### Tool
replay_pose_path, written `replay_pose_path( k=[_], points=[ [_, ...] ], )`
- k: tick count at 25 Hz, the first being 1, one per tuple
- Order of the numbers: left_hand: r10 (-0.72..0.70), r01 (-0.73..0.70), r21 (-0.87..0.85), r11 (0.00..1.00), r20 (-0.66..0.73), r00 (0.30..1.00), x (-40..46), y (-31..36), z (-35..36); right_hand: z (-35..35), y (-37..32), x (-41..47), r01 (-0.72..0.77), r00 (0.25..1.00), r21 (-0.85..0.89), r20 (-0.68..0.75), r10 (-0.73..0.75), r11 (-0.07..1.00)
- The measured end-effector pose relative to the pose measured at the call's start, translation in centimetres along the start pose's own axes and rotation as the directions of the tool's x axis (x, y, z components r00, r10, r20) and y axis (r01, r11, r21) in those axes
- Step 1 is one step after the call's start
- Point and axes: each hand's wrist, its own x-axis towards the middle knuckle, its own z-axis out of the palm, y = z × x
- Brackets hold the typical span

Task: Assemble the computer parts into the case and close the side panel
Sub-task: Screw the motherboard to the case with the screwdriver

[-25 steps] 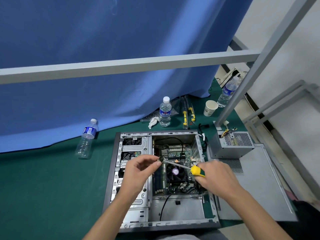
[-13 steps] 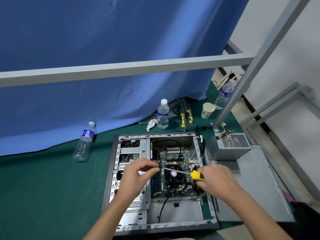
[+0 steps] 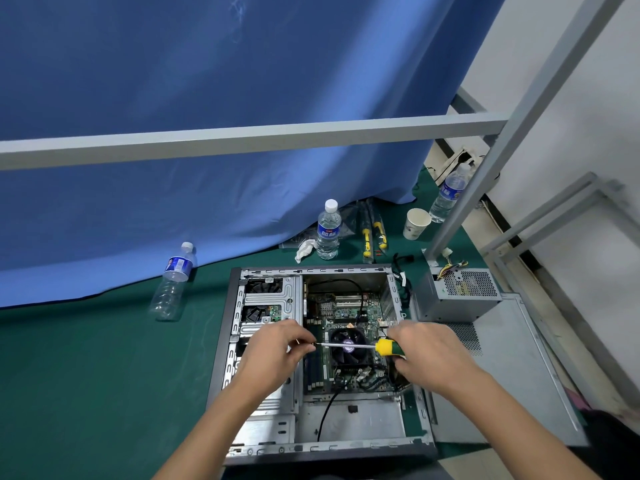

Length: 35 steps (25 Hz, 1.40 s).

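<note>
Beyond the open case (image 3: pixel 239 344), bottles (image 3: pixel 328 230), paper cup (image 3: pixel 415 223), power supply (image 3: pixel 457 296).

Both hands hold a screwdriver (image 3: pixel 367 347) level above the open case (image 3: pixel 221 362).

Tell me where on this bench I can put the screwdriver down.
Bare green mat lies left of the open case, in front of the tilted bottle. The side panel right of the case is also bare. Behind the case it is crowded: upright bottle, spare screwdrivers, paper cup.
</note>
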Motion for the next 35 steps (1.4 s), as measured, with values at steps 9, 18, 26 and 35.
replay_pose_path(
  k=[9,18,26,35],
  points=[
    [-0.222,0.223,0.008,0.975,0.163,0.961,0.8,-1.5,1.9,-5.1,3.4,2.1,-0.02,1.0,0.81,0.02,0.007,0.586],
    [-0.399,0.472,-0.468,0.747,0.253,0.882,4.9,-0.2,7.4,-6.4,6.5,7.1,-0.093,0.984,0.84,-0.004,0.177,0.535],
    [-0.341,0.397,-0.189,0.898,0.269,0.901,9.4,-0.3,12.3,-6.4,8.6,11.0,-0.017,0.995,0.664,-0.06,0.076,0.748],
    [-0.288,0.212,0.249,0.945,0.322,0.902,17.2,0.5,17.4,-5.7,10.1,14.9,0.166,0.986,0.296,-0.081,-0.148,0.941]
  ],
)
